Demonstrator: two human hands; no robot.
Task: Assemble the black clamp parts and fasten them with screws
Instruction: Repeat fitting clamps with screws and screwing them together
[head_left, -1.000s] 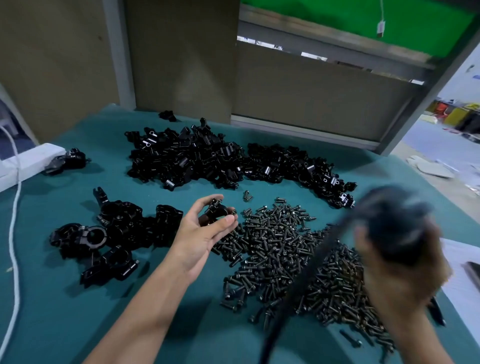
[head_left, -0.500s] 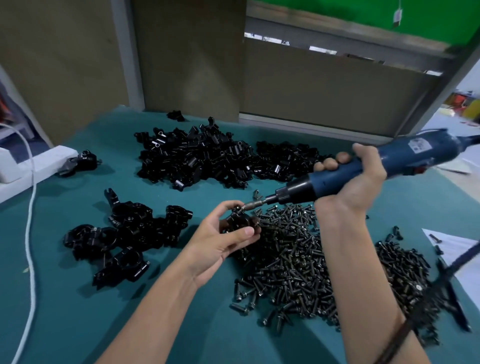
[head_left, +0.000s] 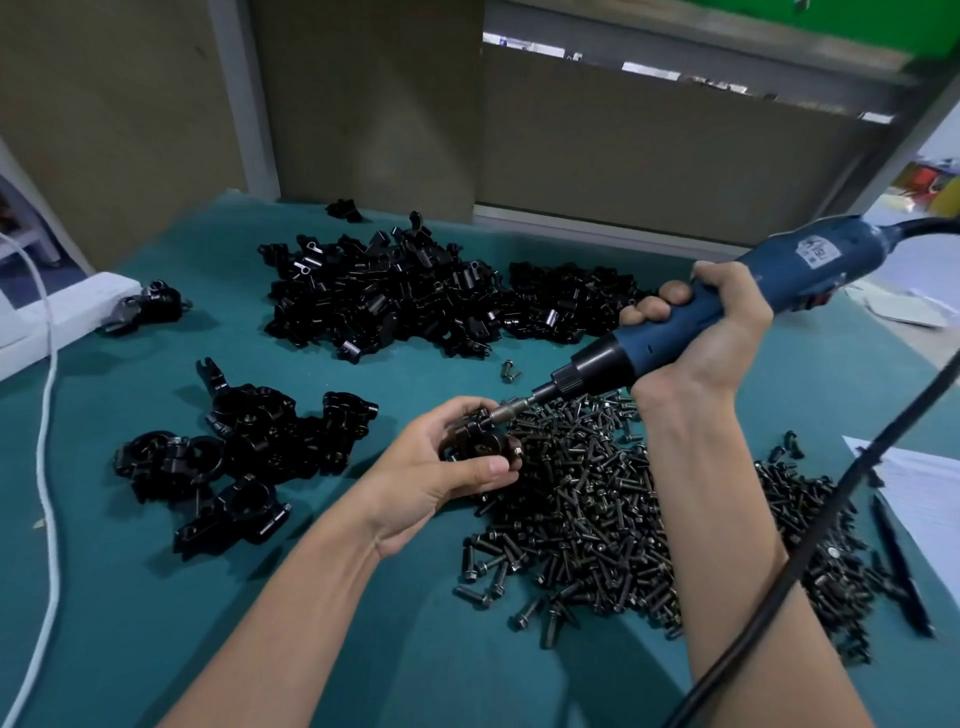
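Bench surface: a teal, felt-like cloth covers the bench (head_left: 130, 571).
Clamp: the black clamp (head_left: 480, 441) is glossy metal, a blocky body with a round bore. It is held just above the near-left edge of the screw heap, around the middle of the bench.
Screws: the heap of screws (head_left: 587, 499) is dark and short, each with a flanged head. It spreads from the middle toward the bench's right edge.
Loose parts: the pile of clamp parts (head_left: 395, 296) is shiny black and angular, and lies toward the far edge.
Assembled clamps: a smaller cluster of ring-shaped clamps (head_left: 244, 447) lies toward the left edge.
Left hand: the left hand (head_left: 441, 467) is palm up, its fingers and thumb curled round the clamp and cradling it.
Right hand: the right hand (head_left: 711, 332) is wrapped in a full fist round the blue barrel of the electric screwdriver (head_left: 852, 254).
Screwdriver axis: its long axis slopes down from the upper right to the lower left. The black nose and steel bit (head_left: 514, 410) point at the clamp, with the tip touching the clamp's top.
Cable: a black cable (head_left: 831, 499) crosses over the right forearm.
Right edge: white paper (head_left: 924, 483) and a dark pen (head_left: 904, 571) lie here.
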